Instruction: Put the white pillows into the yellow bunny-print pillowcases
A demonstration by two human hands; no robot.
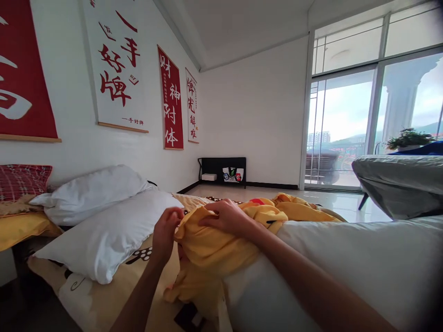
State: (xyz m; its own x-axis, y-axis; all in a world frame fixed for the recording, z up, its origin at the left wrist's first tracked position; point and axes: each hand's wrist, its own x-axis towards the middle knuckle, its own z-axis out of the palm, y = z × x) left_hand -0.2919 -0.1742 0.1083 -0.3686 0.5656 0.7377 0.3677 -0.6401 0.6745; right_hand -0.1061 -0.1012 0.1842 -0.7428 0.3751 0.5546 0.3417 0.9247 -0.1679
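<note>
A yellow duvet cover (211, 251) lies bunched on the bed, partly pulled over a white duvet (363, 272). My left hand (166, 233) pinches the yellow fabric's edge at its left side, fingers curled shut on it. My right hand (226, 216) grips the same edge a little to the right, fingers closed over the cloth. Both forearms reach in from the lower part of the view. More of the yellow cover (294, 207) is heaped beyond my right hand.
Two white pillows (104, 230) lie at the left on a patterned yellow sheet (114, 281). A red checked cushion (20, 180) sits by the wall. Wall scrolls (170, 99) hang at left. A grey chair (398, 182) and tall windows (346, 124) are at right.
</note>
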